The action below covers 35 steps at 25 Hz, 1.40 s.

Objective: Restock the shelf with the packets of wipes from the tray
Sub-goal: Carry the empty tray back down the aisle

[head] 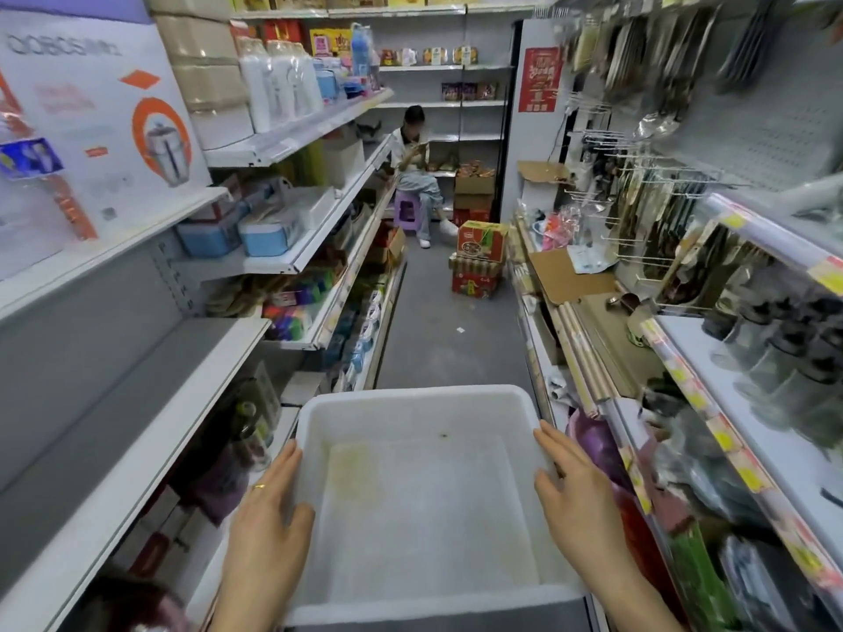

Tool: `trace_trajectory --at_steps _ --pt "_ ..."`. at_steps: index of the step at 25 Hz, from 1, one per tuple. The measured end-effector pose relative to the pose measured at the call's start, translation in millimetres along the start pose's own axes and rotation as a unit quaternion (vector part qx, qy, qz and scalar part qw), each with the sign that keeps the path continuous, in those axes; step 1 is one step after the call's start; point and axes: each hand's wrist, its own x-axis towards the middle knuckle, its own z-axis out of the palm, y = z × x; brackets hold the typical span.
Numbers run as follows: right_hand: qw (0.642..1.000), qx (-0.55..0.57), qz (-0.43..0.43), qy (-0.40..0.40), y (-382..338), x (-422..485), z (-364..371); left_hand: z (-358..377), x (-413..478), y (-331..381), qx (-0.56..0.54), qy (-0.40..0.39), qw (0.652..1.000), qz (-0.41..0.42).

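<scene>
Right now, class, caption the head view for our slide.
Left hand and right hand hold an empty white tray in a shop aisle.

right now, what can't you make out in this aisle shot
Head view only:
- Dark goods on the white right shelf: motion-blurred, type unclear.
- Blue and white packs on the low left shelf: too small to tell if wipes.
- Left hand and right hand on the white plastic tray: palm sides hidden by the hands' own backs; forearms cut by the bottom edge.
</scene>
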Motion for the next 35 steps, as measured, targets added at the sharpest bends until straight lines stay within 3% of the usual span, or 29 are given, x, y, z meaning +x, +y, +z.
trace_trajectory --at_steps 17,26,35 --pt "0.992 0.005 0.086 0.092 39.8 407.6 126.8 188.0 484.8 19.0 -0.004 -0.106 0.99 0.096" --pt "0.991 0.034 0.114 0.059 142.6 696.4 164.6 363.5 706.3 79.0 0.026 -0.113 0.992 0.052" --pt "0.994 0.034 0.101 0.016 212.0 988.0 186.7 491.9 944.0 151.5 0.014 -0.11 0.994 0.021"
